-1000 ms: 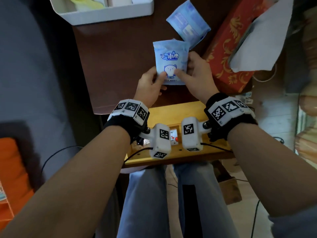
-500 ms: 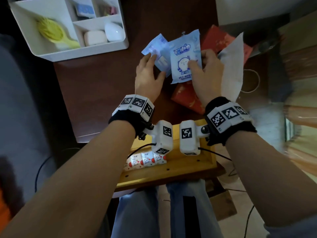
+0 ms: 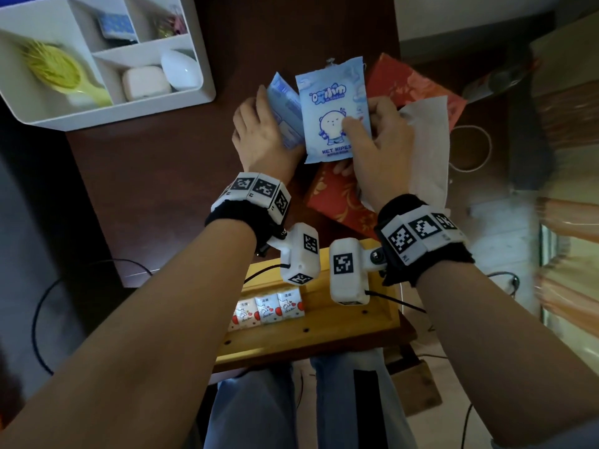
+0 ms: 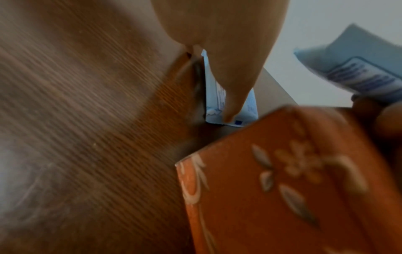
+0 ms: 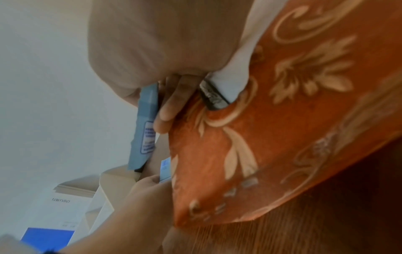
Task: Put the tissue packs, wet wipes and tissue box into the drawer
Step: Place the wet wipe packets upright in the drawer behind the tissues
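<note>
Glossy blue wet-wipes pouch (image 3: 335,115) — flat, crinkled.

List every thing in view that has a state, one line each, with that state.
Drawer: open, tissue packs inside.
Front wet wipes: sealed, gripped by right hand, above the tissue box.
Second wipes pack: tilted, held by left hand.
Tissue box: on the table, a tissue sticking out.
Organizer tray: on the table, compartments filled.

wrists: black bands (image 3: 236,215), white marker tags | white cameras, cables | blue jeans (image 3: 259,413)
</note>
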Demonstrator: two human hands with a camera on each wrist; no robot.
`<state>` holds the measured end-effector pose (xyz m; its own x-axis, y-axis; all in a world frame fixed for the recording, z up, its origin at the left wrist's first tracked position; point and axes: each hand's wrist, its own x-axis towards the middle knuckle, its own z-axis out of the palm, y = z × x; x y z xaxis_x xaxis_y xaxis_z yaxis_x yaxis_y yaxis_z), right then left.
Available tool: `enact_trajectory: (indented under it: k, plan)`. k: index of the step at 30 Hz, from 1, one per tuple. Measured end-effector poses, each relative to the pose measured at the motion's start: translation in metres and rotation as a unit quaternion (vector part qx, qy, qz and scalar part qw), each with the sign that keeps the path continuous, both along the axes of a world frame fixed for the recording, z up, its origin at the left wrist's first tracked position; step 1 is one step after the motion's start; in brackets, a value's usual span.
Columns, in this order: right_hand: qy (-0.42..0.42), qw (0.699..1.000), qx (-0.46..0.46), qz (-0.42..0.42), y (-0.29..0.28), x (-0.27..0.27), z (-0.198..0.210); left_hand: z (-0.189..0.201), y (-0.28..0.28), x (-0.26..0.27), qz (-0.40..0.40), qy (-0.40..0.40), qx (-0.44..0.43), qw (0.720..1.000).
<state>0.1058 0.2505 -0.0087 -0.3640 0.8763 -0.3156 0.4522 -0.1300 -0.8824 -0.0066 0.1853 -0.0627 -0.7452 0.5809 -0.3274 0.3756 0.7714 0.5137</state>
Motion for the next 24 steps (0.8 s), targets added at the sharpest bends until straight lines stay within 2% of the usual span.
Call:
enact_trajectory:
  k: [4, 11, 16, 19, 24]
  plan:
    - [-0.013, 1.0, 0.011, -0.004, -0.002, -0.001, -0.001, 0.0, -0.008, -0.002, 0.029, -0.016, -0.016, 0.999]
    - [-0.056, 0.997, 0.06, 0.0, -0.01, -0.002, 0.001, 0.016, -0.034, -0.007, 0.104, -0.084, 0.095, 0.986]
    - [-0.07, 0.995, 0.074, -0.007, -0.026, -0.002, 0.004, 0.025, -0.055, -0.008, 0.121, -0.11, 0.11, 0.98]
    - [-0.068, 0.996, 0.058, -0.004, -0.04, -0.002, 0.005, 0.026, -0.072, -0.007, 0.137, -0.136, 0.148, 0.97]
    - [-0.079, 0.994, 0.068, 0.011, -0.063, -0.004, 0.005, 0.033, -0.101, -0.006, 0.123, -0.059, 0.168, 0.976]
